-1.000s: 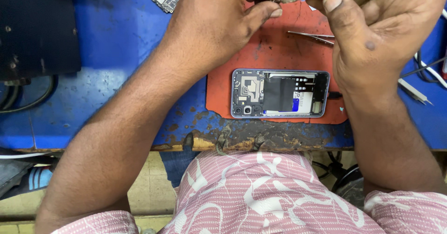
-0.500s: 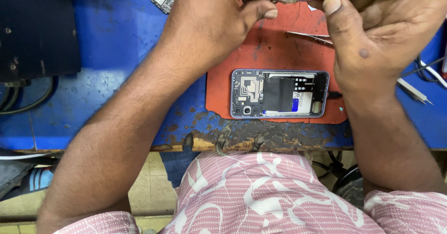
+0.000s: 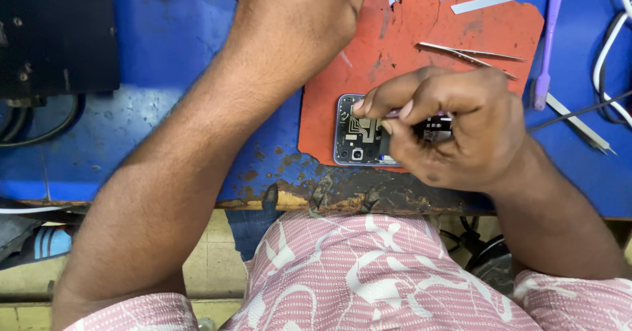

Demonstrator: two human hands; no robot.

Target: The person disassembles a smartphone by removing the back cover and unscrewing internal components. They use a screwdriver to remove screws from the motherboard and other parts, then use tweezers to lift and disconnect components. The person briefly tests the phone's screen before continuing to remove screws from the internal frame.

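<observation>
1. Opened phone [image 3: 359, 133]: back cover off, circuit board and camera ring showing. Lies flat on red mat, near mat's 6 o'clock edge, close to bench front. R half hidden under R hand.

2. R hand [image 3: 454, 130]: sits on top of phone, fingers curled shut round a thin tool [image 3: 421, 115]; only a short pale-purple bit shows betw. thumb and forefinger. Tip hidden, so contact point w/ board can't be told.

3. L hand [image 3: 303, 21]: at 11 o'clock of phone, well apart from it, over mat's upper L corner. Fingers bent inward; fingertips run out of frame at top, so can't tell if it's pinching anything.

4. Red mat [image 3: 408, 48]: ragged edges, scuffed, on blue bench [image 3: 171, 74].

5. Tweezers [image 3: 471, 54]: on mat, 1 o'clock of phone, just above R knuckles.

6. Flat metal strip [image 3: 482, 2]: mat's top edge, 1 o'clock.

7. Purple pry tool [image 3: 550, 41]: upright on bench, 2 o'clock, just off mat.

8. 2nd tweezers [image 3: 579, 123]: bench, 3 o'clock.

9. Black box [image 3: 56, 34]: bench, 10 o'clock, cables below it.
</observation>
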